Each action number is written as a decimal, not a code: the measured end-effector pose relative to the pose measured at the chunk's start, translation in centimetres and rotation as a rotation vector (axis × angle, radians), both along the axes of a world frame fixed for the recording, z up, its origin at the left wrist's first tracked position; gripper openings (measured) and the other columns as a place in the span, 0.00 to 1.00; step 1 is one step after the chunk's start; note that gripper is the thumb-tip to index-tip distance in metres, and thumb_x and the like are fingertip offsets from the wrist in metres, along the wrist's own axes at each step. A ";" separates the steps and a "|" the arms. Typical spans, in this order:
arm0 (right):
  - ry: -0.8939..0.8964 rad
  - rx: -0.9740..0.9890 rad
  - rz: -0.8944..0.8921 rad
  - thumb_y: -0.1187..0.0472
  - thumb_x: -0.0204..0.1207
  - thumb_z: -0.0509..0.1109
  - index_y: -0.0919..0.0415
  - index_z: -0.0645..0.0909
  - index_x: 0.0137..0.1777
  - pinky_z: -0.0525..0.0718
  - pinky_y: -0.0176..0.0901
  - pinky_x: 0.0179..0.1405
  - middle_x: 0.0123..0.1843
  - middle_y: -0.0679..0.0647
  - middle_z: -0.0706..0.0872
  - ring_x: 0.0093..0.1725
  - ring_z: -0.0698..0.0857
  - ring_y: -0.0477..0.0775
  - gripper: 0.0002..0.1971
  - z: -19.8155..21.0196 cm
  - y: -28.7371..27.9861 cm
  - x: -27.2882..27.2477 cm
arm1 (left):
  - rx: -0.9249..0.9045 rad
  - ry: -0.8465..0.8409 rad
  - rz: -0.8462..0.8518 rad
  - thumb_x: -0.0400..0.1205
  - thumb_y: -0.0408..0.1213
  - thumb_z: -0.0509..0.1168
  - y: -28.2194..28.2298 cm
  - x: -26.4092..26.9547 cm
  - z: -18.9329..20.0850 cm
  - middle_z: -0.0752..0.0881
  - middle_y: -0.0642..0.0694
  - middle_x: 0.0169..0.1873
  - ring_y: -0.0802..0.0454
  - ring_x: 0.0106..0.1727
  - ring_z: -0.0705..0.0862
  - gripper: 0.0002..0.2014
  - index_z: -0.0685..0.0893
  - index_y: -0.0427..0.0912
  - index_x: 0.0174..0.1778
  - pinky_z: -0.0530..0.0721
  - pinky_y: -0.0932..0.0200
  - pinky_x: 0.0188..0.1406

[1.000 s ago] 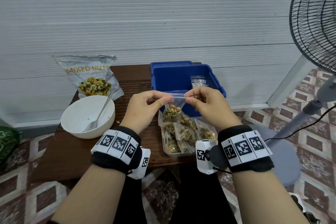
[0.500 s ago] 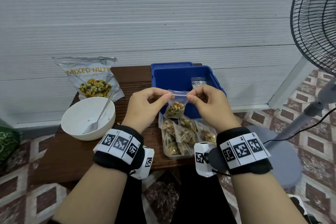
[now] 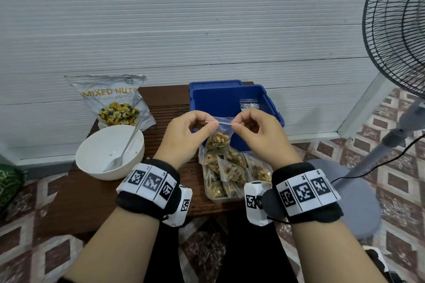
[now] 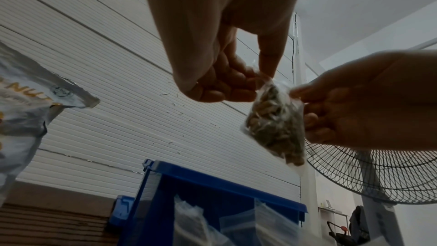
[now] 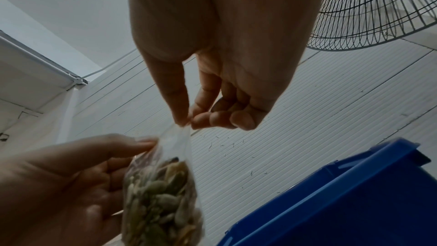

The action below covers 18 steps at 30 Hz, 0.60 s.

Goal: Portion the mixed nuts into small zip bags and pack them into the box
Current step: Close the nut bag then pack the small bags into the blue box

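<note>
A small clear zip bag (image 3: pixel 218 141) (image 4: pixel 275 124) (image 5: pixel 163 199) filled with mixed nuts hangs in the air in front of the blue box (image 3: pixel 232 101). My left hand (image 3: pixel 184 135) (image 4: pixel 227 74) pinches the left end of its top strip. My right hand (image 3: pixel 259 133) (image 5: pixel 212 100) pinches the right end. Below the bag, a clear tray (image 3: pixel 226 199) holds several filled nut bags (image 3: pixel 232 170). An empty zip bag (image 3: pixel 249 104) leans inside the blue box. The mixed nuts pouch (image 3: pixel 115 101) stands at the back left.
A white bowl (image 3: pixel 101 156) with a metal spoon (image 3: pixel 124 151) sits left of my hands on the brown wooden table (image 3: pixel 78 200). A standing fan (image 3: pixel 395 37) is at the right, its base (image 3: pixel 358 202) on the tiled floor. A white panelled wall is behind.
Both hands lifted the filled bag a little and now pinch its top strip at the two ends, farther apart than before.
</note>
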State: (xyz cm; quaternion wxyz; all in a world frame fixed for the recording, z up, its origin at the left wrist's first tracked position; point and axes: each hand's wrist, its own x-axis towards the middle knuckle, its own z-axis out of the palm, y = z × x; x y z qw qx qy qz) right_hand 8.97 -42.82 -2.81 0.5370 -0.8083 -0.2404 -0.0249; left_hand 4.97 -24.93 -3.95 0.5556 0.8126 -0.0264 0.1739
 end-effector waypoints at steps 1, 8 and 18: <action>0.019 0.015 0.012 0.62 0.77 0.72 0.53 0.82 0.42 0.79 0.36 0.42 0.40 0.50 0.84 0.40 0.81 0.48 0.04 0.1 0.0 -0.1 | -0.002 -0.004 -0.001 0.79 0.36 0.71 0.0 0.0 0.1 0.88 0.58 0.37 0.65 0.42 0.85 0.06 0.86 0.53 0.40 0.80 0.71 0.45; -0.092 -0.035 -0.003 0.60 0.76 0.74 0.52 0.83 0.40 0.79 0.37 0.45 0.39 0.46 0.84 0.43 0.81 0.47 0.04 0.0 0.3 0.1 | 0.034 0.013 -0.047 0.79 0.39 0.71 0.0 -0.2 0.4 0.91 0.57 0.41 0.61 0.48 0.87 0.05 0.88 0.56 0.42 0.83 0.60 0.54; -0.040 -0.078 0.031 0.62 0.77 0.72 0.55 0.85 0.42 0.80 0.42 0.43 0.39 0.48 0.86 0.42 0.83 0.49 0.03 0.3 0.0 0.4 | 0.015 0.045 -0.072 0.82 0.36 0.67 0.2 -0.2 0.5 0.91 0.56 0.43 0.61 0.51 0.87 0.08 0.89 0.55 0.44 0.82 0.60 0.58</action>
